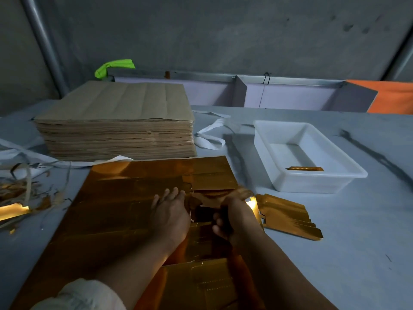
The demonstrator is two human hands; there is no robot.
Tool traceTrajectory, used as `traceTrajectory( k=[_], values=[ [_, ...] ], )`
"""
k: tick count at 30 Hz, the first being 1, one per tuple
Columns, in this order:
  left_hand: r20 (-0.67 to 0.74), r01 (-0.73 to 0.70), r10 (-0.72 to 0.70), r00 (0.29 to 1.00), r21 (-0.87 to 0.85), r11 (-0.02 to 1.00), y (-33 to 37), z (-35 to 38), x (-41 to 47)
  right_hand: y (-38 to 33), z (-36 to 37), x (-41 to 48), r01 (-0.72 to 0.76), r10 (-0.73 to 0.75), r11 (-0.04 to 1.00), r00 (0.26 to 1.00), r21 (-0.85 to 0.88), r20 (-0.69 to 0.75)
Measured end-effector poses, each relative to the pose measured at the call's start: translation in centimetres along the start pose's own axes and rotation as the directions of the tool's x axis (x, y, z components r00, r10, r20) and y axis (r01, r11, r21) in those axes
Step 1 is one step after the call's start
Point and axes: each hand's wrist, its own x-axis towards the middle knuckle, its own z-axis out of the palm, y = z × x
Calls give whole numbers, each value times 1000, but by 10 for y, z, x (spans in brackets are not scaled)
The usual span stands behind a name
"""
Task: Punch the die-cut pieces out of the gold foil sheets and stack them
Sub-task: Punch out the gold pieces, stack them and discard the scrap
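A large gold foil sheet (125, 204) lies flat on the table in front of me. My left hand (171, 211) presses on it with straight fingers, just left of a torn gap in the sheet. My right hand (232, 218) grips a die-cut piece (214, 198) at that gap and holds it raised off the sheet; the piece is blurred. To the right of my right hand lies a stack of punched gold pieces (290, 218), fanned out on the table.
A tall stack of brown-backed sheets (116, 121) stands at the back left. A white plastic tub (312, 180) holding one gold strip (305, 168) sits at the right. Foil scraps (20, 195) and white straps (210, 135) lie on the grey table.
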Motion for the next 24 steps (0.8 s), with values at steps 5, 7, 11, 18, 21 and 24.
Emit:
traceTrajectory(
  k=[5,7,11,18,21,24],
  values=[
    [12,9,-9,1000,-1,1000,1,-2,-1,-1,-13,-9,49,-55,992,997,114,57],
    [22,6,-6,1000,6,1000,1,-2,-1,2,-18,-11,66,-90,977,990,204,111],
    [14,7,-7,1000,10,1000,-2,1,2,6,-24,-13,106,-170,949,965,296,198],
    [-32,86,-94,995,-201,976,9,-20,13,8,-22,-9,16,-68,955,984,297,166],
    [100,201,-175,979,-536,820,26,-37,15,9,-22,-5,7,-65,950,983,313,174],
    [353,387,-178,918,-711,587,38,-43,13,10,-21,-3,15,-75,953,980,302,186]
  ],
)
